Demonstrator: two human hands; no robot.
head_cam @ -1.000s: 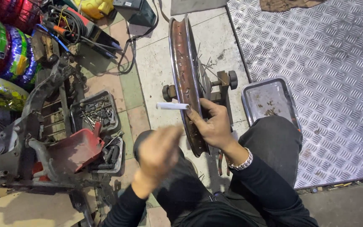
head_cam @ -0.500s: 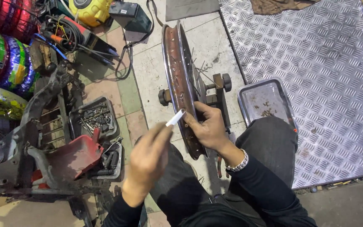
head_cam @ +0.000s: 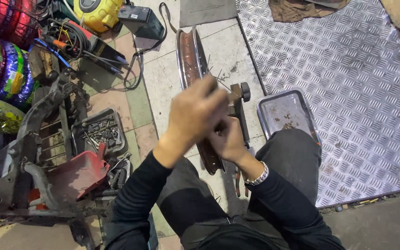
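Observation:
A rusty wheel rim [head_cam: 188, 55] with loose spokes stands upright in a black stand [head_cam: 242, 95] on the floor between my knees. My right hand [head_cam: 231, 142], a watch on its wrist, grips the near part of the rim. My left hand [head_cam: 195, 113] is raised over the rim and over my right hand, blurred, with its fingers curled. It hides the fingers of my right hand. The small white stick seen earlier is out of sight, and whether my left hand holds it does not show.
An empty-looking metal tray [head_cam: 267, 99] lies right of the rim on a diamond-plate sheet [head_cam: 348, 60]. To the left are a black tray of bolts and tools [head_cam: 99, 129], a red part [head_cam: 77, 173], a motorcycle frame [head_cam: 28, 139], wrapped tyres [head_cam: 1, 69], cables and a yellow device [head_cam: 96, 11].
My left hand rose from near my lap up and right, over the rim and my right hand. The white stick by the rim is now covered. The view has tilted slightly.

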